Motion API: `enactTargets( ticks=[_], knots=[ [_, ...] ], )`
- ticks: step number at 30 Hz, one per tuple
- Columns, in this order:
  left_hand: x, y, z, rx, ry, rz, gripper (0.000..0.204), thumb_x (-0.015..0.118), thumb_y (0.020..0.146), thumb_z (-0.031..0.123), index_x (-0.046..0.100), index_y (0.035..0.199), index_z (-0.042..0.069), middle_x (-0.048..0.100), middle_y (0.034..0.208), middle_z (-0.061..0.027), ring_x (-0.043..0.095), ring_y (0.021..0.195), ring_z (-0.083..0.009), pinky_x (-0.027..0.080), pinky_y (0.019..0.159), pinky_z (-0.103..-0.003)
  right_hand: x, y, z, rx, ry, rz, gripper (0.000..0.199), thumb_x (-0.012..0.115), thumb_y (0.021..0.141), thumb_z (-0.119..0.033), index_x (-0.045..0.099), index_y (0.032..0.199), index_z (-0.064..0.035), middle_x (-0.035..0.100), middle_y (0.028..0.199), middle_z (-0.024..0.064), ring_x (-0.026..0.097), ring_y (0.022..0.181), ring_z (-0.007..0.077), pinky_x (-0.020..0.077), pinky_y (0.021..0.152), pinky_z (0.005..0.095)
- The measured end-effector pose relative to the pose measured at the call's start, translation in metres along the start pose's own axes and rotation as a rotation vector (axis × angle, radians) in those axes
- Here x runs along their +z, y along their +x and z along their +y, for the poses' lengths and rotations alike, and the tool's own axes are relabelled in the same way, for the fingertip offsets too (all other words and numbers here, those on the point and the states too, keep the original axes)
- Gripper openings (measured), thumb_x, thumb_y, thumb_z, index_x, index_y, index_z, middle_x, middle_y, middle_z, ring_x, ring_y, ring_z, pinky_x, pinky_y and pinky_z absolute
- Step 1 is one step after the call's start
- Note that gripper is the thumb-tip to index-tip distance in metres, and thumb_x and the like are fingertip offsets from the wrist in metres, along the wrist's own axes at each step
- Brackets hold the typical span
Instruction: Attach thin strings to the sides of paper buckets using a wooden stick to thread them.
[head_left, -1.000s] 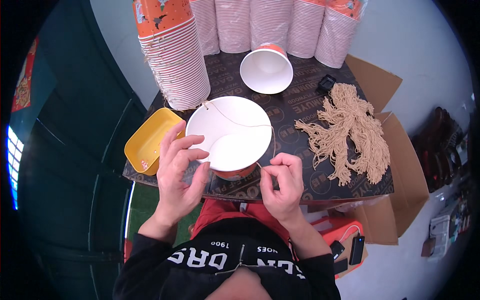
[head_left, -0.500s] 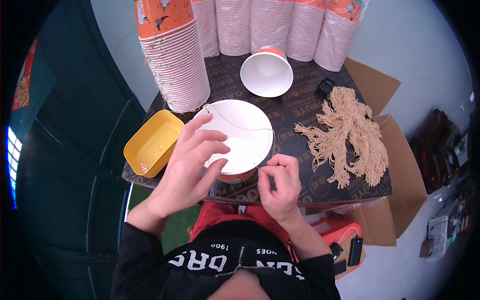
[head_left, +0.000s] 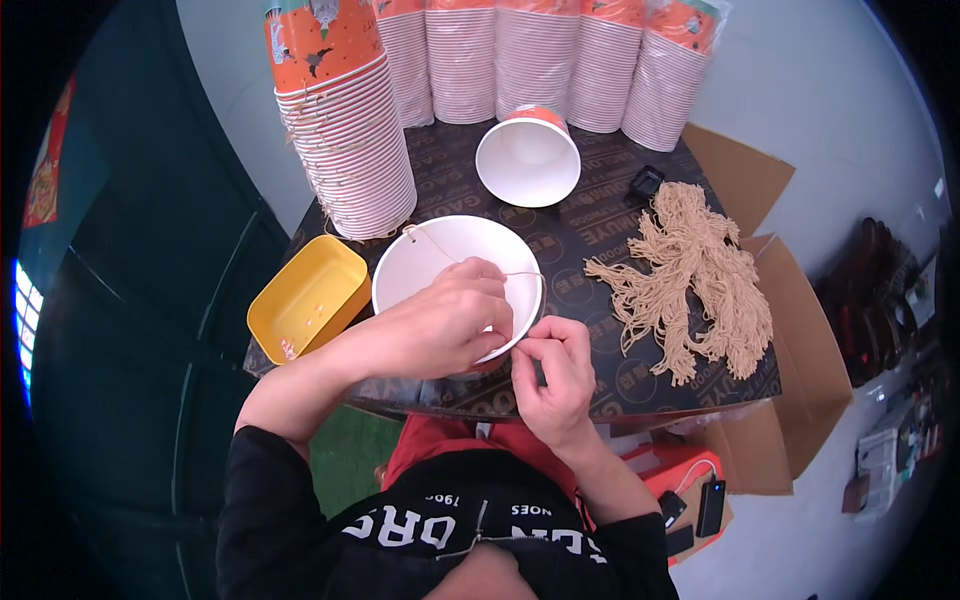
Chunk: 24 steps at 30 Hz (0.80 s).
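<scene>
A white-lined paper bucket (head_left: 425, 268) with an orange outside stands at the table's near edge. A thin beige string (head_left: 520, 273) leaves a hole at its far-left rim, crosses the mouth and drops over the right rim. My left hand (head_left: 450, 318) reaches over the near side with curled fingers inside the bucket by the near-right wall; whatever the fingertips grip is hidden. Just outside that rim, my right hand (head_left: 556, 378) is closed in a pinch, seemingly on the string's end, which is mostly covered by the fingers.
Left of the bucket sits a yellow tray (head_left: 345, 262) with small bits inside. A tall bucket stack (head_left: 350, 150) rises behind it. Another paper bucket (head_left: 530, 165) lies tipped over. Beige strings (head_left: 700, 285) are bundled at right near a small black object (head_left: 646, 182). Wrapped stacks (head_left: 535, 60) line the back.
My left hand has moved right and down into the bucket, its spread fingers now curled at the near-right wall. My right hand keeps its pinch at the rim.
</scene>
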<state>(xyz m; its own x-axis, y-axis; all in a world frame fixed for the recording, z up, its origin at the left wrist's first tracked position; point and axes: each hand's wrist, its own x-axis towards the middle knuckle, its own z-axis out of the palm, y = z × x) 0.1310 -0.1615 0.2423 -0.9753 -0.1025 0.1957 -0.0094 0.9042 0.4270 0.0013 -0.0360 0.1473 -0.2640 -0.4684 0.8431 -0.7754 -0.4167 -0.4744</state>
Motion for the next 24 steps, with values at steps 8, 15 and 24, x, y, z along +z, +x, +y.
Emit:
enactTargets(
  ticks=[8, 15, 24],
  knots=[
    [-0.007, -0.005, 0.012, -0.280, -0.188, 0.134, 0.010, 0.062, 0.084, 0.006, 0.062, 0.084, -0.004, 0.063, 0.077, -0.0158, 0.061, 0.070, -0.0306, 0.051, 0.069, -0.038, -0.014, -0.004, 0.007, 0.143, 0.045, -0.219, 0.013, 0.073, 0.079, 0.000, 0.065, 0.089, -0.0022, 0.061, 0.076, 0.0108, 0.064, 0.065, 0.0288, 0.0498, 0.056, 0.0355],
    [0.005, -0.006, 0.015, -0.242, -0.607, 0.212, 0.011, 0.060, 0.088, 0.001, 0.057, 0.078, -0.003, 0.064, 0.077, -0.0081, 0.058, 0.065, -0.0105, 0.047, 0.057, -0.026, -0.011, -0.001, 0.008, 0.097, 0.037, -0.203, 0.010, 0.072, 0.080, -0.001, 0.065, 0.088, -0.0029, 0.060, 0.077, 0.0100, 0.063, 0.063, 0.0285, 0.0491, 0.055, 0.0360],
    [0.004, -0.001, 0.006, -0.417, -0.907, 0.086, 0.008, 0.064, 0.091, 0.001, 0.063, 0.084, -0.002, 0.066, 0.081, -0.0048, 0.054, 0.064, -0.0044, 0.043, 0.056, -0.018, -0.014, 0.002, 0.007, 0.099, 0.022, -0.229, 0.011, 0.071, 0.080, 0.001, 0.066, 0.089, -0.0036, 0.059, 0.078, 0.0100, 0.063, 0.064, 0.0285, 0.0488, 0.055, 0.0365]
  ],
)
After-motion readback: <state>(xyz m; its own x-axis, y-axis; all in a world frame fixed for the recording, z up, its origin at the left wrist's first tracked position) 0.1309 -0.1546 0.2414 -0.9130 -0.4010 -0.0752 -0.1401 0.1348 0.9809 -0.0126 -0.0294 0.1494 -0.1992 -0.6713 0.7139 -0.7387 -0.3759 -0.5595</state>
